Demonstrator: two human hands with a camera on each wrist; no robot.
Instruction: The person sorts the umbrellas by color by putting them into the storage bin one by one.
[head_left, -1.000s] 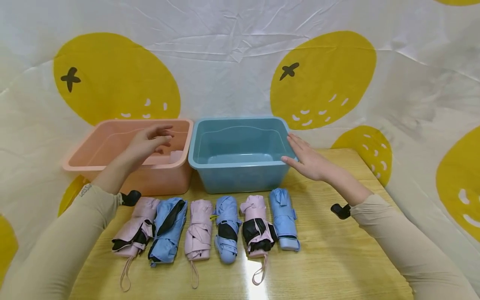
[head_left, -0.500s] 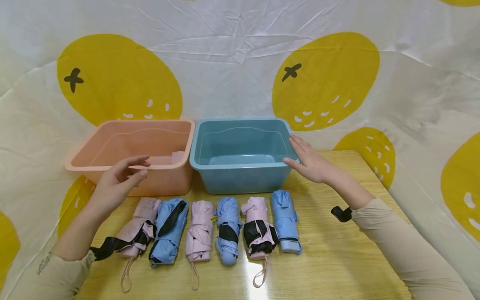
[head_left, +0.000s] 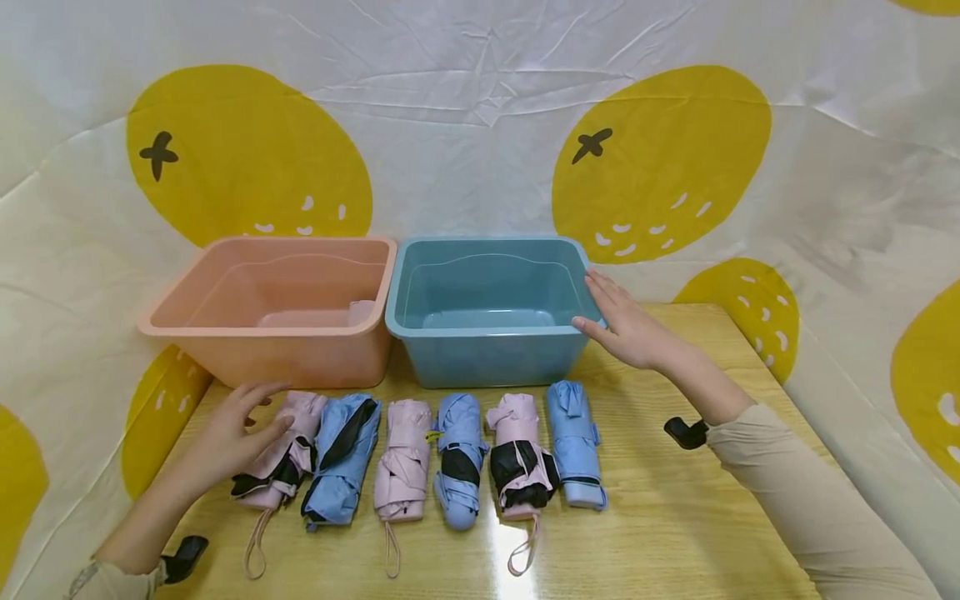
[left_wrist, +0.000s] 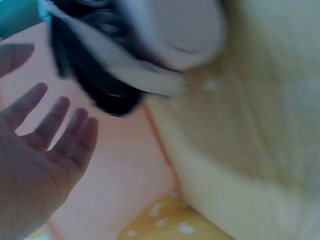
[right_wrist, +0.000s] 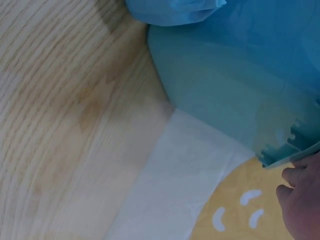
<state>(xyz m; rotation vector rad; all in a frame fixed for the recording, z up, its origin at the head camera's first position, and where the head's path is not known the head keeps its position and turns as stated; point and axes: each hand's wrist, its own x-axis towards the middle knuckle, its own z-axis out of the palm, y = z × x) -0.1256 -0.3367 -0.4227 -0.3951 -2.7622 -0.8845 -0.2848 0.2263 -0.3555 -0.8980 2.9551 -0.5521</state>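
Note:
My left hand (head_left: 232, 437) hovers beside the leftmost folded pink umbrella (head_left: 300, 417), fingers and thumb apart, holding nothing. In the left wrist view its fingers are spread, and the blurred end of a pink umbrella (left_wrist: 185, 35) with black fabric shows above them. My right hand (head_left: 626, 325) rests with straight fingers on the right rim of the blue bin (head_left: 491, 358). A row of folded umbrellas lies in front of the bins: a blue one (head_left: 341, 467), a pink one (head_left: 405, 462), a blue one (head_left: 459, 425), a pink one (head_left: 516, 417) and a blue one (head_left: 572, 425).
A pink bin (head_left: 292, 354) stands left of the blue bin, close against it, with a small pale item (head_left: 362, 312) inside. Both stand on a wooden table (head_left: 660, 517). A white cloth with yellow fruit prints (head_left: 465, 150) hangs behind.
My left hand has drawn back from over the pink bin, down and to the left, to beside the leftmost pink umbrella. The right hand stays at the blue bin's rim.

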